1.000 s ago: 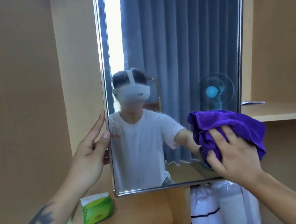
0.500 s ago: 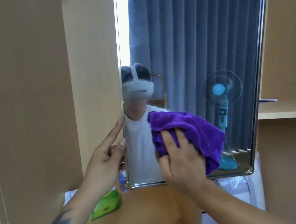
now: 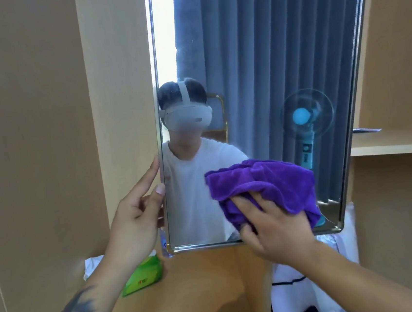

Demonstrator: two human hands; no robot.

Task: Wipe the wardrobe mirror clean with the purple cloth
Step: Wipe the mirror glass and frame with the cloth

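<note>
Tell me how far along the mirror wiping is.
Done: cannot tell; no wiped patch stands out.
In hand: the right hand presses the purple cloth on the mirror near its bottom edge; the left hand steadies its left edge.
Left: likely the upper glass.

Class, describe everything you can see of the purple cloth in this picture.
The purple cloth is a plush, fuzzy fabric that looks like microfibre, deep violet and plain, with no pattern visible. It is bunched into a loose wad with soft folds, not spread flat. It sits against the lower part of the mirror, towards its right half, just above the bottom frame. The right hand presses on its lower edge, fingers spread over the fabric and partly buried in the folds. Nothing else touches it.
</note>
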